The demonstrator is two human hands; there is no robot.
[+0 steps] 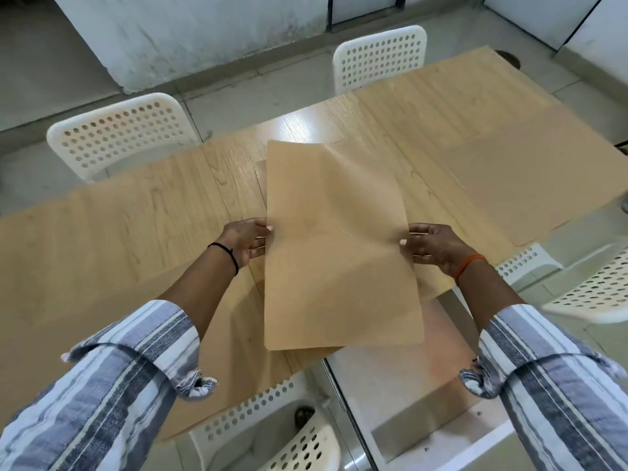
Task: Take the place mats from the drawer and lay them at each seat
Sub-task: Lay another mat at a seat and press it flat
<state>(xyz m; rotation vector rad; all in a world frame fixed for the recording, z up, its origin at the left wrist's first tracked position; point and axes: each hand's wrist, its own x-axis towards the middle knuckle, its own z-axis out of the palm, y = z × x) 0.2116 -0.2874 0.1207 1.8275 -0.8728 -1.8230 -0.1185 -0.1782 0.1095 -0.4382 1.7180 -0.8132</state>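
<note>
pale wood grain covers the table (pixel 119 226), the landmark here. at its far left edge stands a white perforated chair (pixel 119 134). the left hand (pixel 246 237) pinches the left edge of a tan place mat (pixel 336 246), thumb on top, fingers beneath. the mat hangs over the table's middle and near edge, slightly buckled. the right hand (pixel 433 248) pinches its right edge likewise. further right, another mat (pixel 530 171) lies flat on the table, reaching the near edge. bare tabletop lies open left of the held mat.
</note>
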